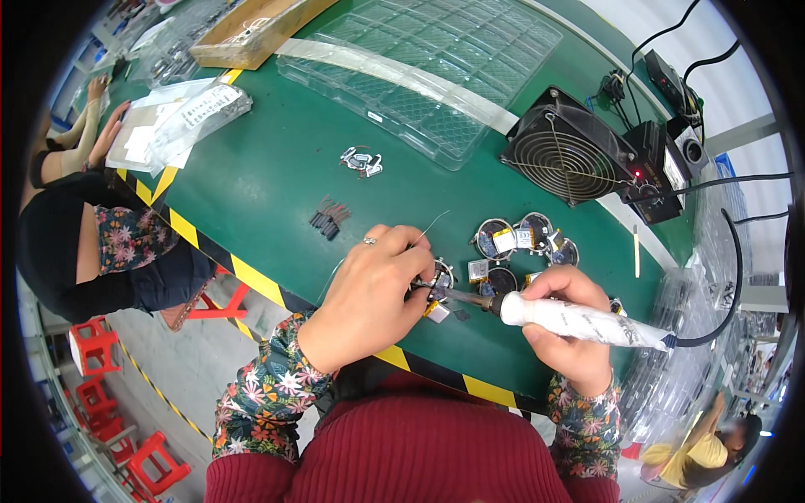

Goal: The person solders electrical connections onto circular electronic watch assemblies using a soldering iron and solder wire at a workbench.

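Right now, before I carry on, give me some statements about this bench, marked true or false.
The right hand grips a white-wrapped soldering iron. True.
The iron's thin metal tip points right. False: it points left, toward the left hand.
A clear plastic compartment tray lies on the green bench. True.
A square black fan with a round wire grille stands left of the left hand. False: it stands to the right.
Small black cylinders with thin leads lie left of the fan. True.

Dark print marks a clear plastic bag [205, 107], the white wrap [587, 322] on a soldering iron [537, 313] and a pale label [673, 170] on a black box [646, 149] — all too small or blurred to read.
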Available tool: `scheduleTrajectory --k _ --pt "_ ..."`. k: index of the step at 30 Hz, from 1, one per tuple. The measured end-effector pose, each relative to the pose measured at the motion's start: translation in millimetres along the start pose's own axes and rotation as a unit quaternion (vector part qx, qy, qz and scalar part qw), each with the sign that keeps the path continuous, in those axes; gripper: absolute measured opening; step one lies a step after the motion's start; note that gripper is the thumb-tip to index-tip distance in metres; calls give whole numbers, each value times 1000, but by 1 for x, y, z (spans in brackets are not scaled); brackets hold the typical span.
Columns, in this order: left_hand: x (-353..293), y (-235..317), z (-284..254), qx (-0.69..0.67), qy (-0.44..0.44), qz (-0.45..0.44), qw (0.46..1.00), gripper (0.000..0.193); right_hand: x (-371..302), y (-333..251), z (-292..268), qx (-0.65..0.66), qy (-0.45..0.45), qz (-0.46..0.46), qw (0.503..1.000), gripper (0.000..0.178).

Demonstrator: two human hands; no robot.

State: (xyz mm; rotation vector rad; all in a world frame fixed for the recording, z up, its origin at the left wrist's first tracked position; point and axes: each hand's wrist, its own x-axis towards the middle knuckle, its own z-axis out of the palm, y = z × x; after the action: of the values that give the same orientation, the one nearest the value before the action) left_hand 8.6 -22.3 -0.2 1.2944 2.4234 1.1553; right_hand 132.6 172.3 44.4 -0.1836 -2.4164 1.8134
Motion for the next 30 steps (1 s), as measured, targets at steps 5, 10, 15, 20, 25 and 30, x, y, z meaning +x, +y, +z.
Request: scheduleTrajectory --k 5,10,15,20,25,30 --pt "1 2 -5 6 -41 7 999 8 -1 -1 -1 18 30 -9 999 21" --pt "4 3 -11 10 -54 19 998 7 -2 0 -5 24 44 -20 999 21" --pt "8 5 -17 31 -69 34 997 4 -3 -1 -7 31 42 -26 998 22" --pt "15 6 -18 57 -96 44 993 2 -5 0 -10 42 40 -31 998 24" --pt "17 4 -18 57 -124 64 989 3 -7 1 -10 49 46 -35 997 24" --pt "15 0 -16 35 -121 85 988 3 -7 -1 -8 58 42 -17 997 23"
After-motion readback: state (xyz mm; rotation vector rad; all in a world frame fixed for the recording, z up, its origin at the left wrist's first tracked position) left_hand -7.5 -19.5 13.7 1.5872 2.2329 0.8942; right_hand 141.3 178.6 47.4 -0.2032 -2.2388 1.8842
